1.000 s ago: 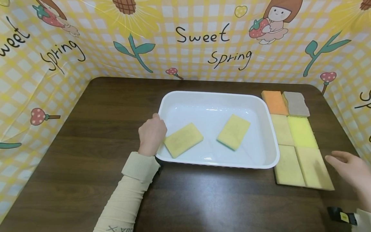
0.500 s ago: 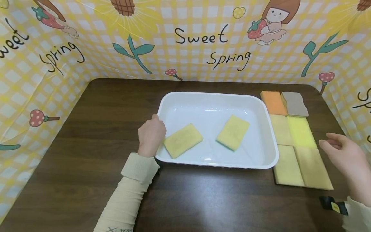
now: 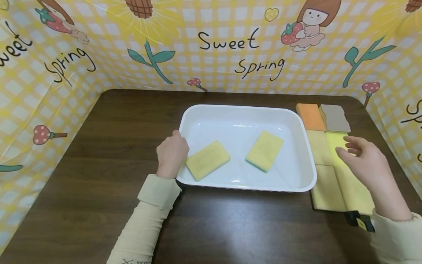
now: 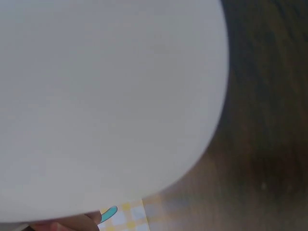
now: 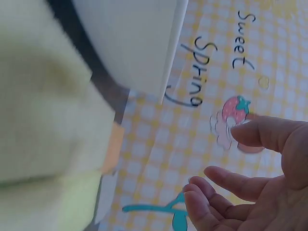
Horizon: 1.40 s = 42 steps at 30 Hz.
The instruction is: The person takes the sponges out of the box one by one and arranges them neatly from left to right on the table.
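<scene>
My left hand [image 3: 172,154] grips the left rim of a white tray [image 3: 237,126]; the tray's wall [image 4: 106,96] fills most of the left wrist view. Two pale yellow sponges lie apart inside, a left one [image 3: 208,160] and a right one [image 3: 265,151] with a green underside. Over the sponges to the tray's right hovers my right hand [image 3: 367,161], fingers loosely bent and holding nothing. Nearest its fingertips is a bright yellow sponge [image 3: 335,145], partly hidden by the hand. In the right wrist view, thumb and fingers of the right hand [image 5: 260,185] are spread apart.
Beside the tray, several sponges form two columns: an orange one [image 3: 311,116], a grey-topped one [image 3: 335,118] and pale yellow ones such as the front-left sponge [image 3: 328,187]. Dark wooden table [image 3: 112,146] extends left. A patterned yellow cloth [image 3: 224,18] hangs around the table.
My right hand has moved left and away from me, from beyond the sponges' right edge to above them. The left hand, the tray and the sponges stay where they were.
</scene>
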Motion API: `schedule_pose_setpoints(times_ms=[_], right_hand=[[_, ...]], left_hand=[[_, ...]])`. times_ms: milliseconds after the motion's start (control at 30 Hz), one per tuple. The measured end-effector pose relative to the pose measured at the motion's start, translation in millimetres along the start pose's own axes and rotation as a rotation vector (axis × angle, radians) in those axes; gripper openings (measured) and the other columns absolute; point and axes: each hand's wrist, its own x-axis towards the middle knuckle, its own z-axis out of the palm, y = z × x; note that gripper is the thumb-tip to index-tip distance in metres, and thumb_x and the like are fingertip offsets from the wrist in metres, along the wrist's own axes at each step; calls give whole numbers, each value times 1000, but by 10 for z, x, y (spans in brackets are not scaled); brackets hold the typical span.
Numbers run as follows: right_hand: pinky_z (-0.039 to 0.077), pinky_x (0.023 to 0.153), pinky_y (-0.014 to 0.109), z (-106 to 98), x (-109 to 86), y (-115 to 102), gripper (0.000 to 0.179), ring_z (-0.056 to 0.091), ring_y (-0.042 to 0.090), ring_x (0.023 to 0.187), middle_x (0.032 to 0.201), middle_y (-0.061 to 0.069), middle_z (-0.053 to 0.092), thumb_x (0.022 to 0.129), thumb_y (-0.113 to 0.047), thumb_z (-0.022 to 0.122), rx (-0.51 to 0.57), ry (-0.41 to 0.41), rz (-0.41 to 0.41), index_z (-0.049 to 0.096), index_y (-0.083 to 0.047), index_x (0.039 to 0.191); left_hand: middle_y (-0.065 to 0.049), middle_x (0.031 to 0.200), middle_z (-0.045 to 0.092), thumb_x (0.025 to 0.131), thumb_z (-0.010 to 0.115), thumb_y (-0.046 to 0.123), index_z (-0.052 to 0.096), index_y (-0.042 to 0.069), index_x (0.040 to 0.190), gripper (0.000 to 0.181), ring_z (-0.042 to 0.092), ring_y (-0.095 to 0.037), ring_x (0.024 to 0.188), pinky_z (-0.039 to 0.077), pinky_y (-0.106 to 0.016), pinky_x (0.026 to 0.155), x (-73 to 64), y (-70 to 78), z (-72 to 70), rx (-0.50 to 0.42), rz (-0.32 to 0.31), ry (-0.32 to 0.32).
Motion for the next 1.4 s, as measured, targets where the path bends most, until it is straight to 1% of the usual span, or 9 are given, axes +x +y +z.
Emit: schedule_pose_setpoints(times_ms=[133, 367, 467, 567, 767, 1000, 1233, 1400], right_hand=[[39, 81, 59, 53, 33, -126, 62, 43, 51, 119, 131, 35, 45, 98, -35, 45, 33, -29, -43, 34, 7, 142], [45, 78, 50, 179, 90, -336, 66, 47, 47, 118, 131, 31, 47, 98, -40, 45, 72, -103, -73, 32, 5, 144], [46, 80, 52, 247, 113, -399, 66, 47, 47, 118, 130, 31, 47, 98, -40, 46, 84, -130, -81, 31, 5, 144], [45, 85, 55, 311, 128, -451, 66, 47, 47, 119, 129, 32, 47, 98, -38, 48, 104, -149, -87, 30, 6, 144], [44, 90, 57, 416, 134, -567, 63, 46, 46, 120, 130, 31, 47, 97, -35, 50, 119, -174, -81, 31, 5, 143], [45, 91, 56, 551, 176, -651, 66, 47, 46, 119, 131, 33, 46, 96, -33, 52, 113, -200, -52, 28, 5, 144], [44, 91, 54, 645, 189, -715, 63, 50, 45, 117, 129, 32, 49, 95, -32, 52, 99, -216, -64, 30, 5, 142], [45, 91, 52, 714, 210, -745, 65, 50, 43, 117, 129, 31, 49, 95, -34, 53, 90, -241, -52, 30, 7, 141]], left_hand=[[-19, 72, 62, 99, 36, 20, 53, -5, 106, 31, 59, -26, 57, 48, -39, 51, 0, 0, 0, 2, 1, 5], [-19, 73, 62, 99, 37, 19, 53, -5, 104, 30, 59, -26, 58, 48, -39, 51, 4, -1, -3, -1, 2, 11], [-19, 73, 62, 99, 37, 20, 53, -5, 105, 30, 59, -26, 58, 48, -39, 51, 6, 7, -3, -3, -3, 5], [-19, 74, 62, 99, 36, 20, 53, -4, 105, 30, 59, -27, 59, 48, -39, 52, 9, 11, -2, -4, -5, 4], [-20, 75, 63, 99, 37, 20, 53, -4, 105, 30, 61, -28, 62, 50, -41, 54, 5, 12, -3, -7, -4, 12], [-21, 77, 64, 99, 37, 20, 52, -5, 107, 31, 62, -29, 63, 50, -41, 55, -1, 5, -3, -10, -10, 4], [-21, 78, 64, 100, 36, 21, 52, -6, 110, 32, 62, -28, 63, 50, -41, 55, 0, 8, -5, -8, -18, -11], [-21, 78, 64, 100, 36, 21, 52, -6, 110, 33, 62, -28, 63, 50, -41, 55, -4, 15, -5, -3, -16, -8]])
